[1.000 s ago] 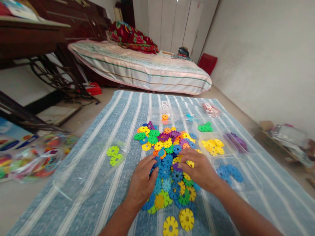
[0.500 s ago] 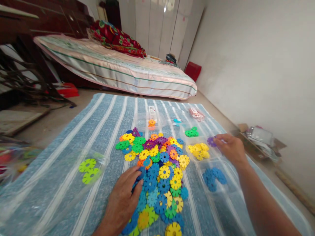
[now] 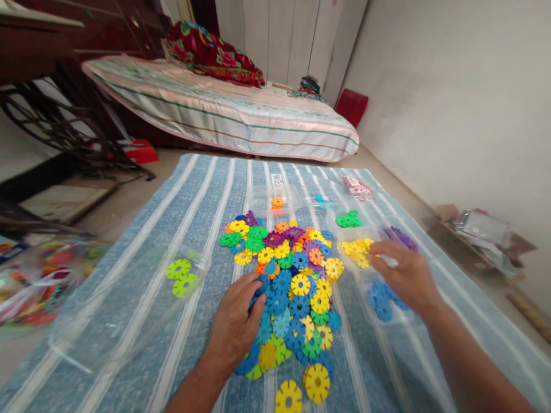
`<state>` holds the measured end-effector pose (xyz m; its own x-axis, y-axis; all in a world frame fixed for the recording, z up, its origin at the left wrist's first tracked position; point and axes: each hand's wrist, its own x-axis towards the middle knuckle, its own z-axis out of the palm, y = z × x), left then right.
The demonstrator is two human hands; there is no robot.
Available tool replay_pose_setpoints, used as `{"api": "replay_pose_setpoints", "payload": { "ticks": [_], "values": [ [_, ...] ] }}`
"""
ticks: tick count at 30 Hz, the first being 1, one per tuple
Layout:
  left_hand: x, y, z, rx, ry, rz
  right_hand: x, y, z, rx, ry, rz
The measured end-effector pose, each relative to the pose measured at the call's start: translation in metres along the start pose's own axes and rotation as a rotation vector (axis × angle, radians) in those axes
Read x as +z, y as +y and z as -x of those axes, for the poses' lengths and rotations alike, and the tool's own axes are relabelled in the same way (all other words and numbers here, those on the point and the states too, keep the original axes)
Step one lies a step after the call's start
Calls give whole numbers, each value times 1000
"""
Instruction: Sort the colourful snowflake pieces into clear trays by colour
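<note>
Head view: left hand (image 3: 235, 327), palm down and fingers loosely spread, rests on the heap of discs (image 3: 286, 287); right hand (image 3: 407, 275), grasp unclear, hovers over clear trays (image 3: 387, 321) to the heap's right.

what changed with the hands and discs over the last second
The right hand left the mixed pile of discs, reached out to the tray of purple discs, and is now drawing back over the blue discs. The left hand stayed resting on the pile's near left edge. The sorted trays look unmoved.
</note>
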<state>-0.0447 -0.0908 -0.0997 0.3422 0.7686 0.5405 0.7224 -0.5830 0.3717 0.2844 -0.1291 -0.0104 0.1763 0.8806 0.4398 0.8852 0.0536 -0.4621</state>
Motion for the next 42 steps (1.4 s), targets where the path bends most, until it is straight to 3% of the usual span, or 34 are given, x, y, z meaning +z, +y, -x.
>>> {"api": "replay_pose_setpoints", "payload": {
  "ticks": [4,8,14,19,24,28,31,34,38,42],
  "values": [
    [0,0,0,-20,-14,27,37,-68,49,-349,-211,-165],
    [1,0,1,-31,-20,59,62,-100,81,-464,-325,-26],
    [2,-1,2,-27,-7,43,79,-98,93,-526,-207,6],
    [3,-5,1,-9,-2,28,71,-97,87,-556,-132,-56],
    [2,-6,1,-22,-12,34,35,-78,65,-477,-35,-53],
    [0,-4,0,-41,-36,36,-5,-38,57,-347,95,232],
    [-2,-2,-1,-56,-48,44,-17,-19,63,-250,93,388],
    [-2,0,-1,-69,-52,57,-2,-27,74,-268,49,265],
    [-1,0,0,-78,-39,69,41,-64,80,-299,-27,69],
    [-1,0,0,-64,-25,59,74,-91,75,-287,-60,60]
  ]
}}
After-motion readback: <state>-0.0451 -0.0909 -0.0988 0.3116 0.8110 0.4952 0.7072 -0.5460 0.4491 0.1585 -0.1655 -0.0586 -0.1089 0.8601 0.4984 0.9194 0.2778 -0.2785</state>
